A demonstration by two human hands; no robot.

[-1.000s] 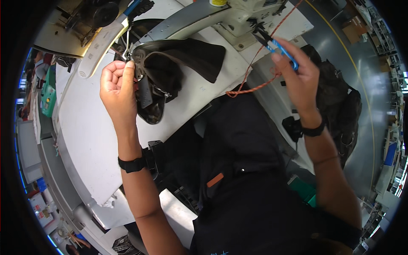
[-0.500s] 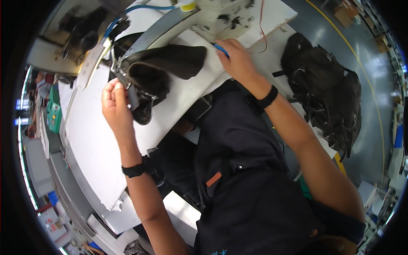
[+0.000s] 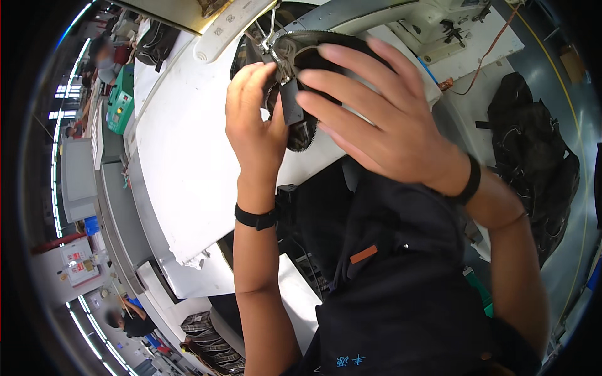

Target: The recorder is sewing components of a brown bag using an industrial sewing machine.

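A dark fabric piece with a metal zipper (image 3: pixel 302 139) hangs around the sewing machine's arm at the top middle. My left hand (image 3: pixel 256 122) is closed on its left edge, fingertips up by the metal parts and thumb lower down. Between my hands a flat black rectangular piece (image 3: pixel 291 103) stands against the fabric. My right hand (image 3: pixel 382 109) reaches over the fabric from the right with fingers spread, slightly blurred, the fingertips close to the black piece. A thin blue tool (image 3: pixel 429 70) lies on the machine at its right.
The sewing machine's pale arm (image 3: pixel 376 15) crosses the top, with a white lever (image 3: pixel 232 26) at its left. A white tabletop (image 3: pixel 188 150) spreads below. Black bags (image 3: pixel 533 150) are piled at the right. A reddish cord (image 3: pixel 492 56) hangs near the upper right.
My right hand has let go of the blue tool and moved left over the fabric piece. My left hand stays at the piece's left edge. The whole view has shifted.
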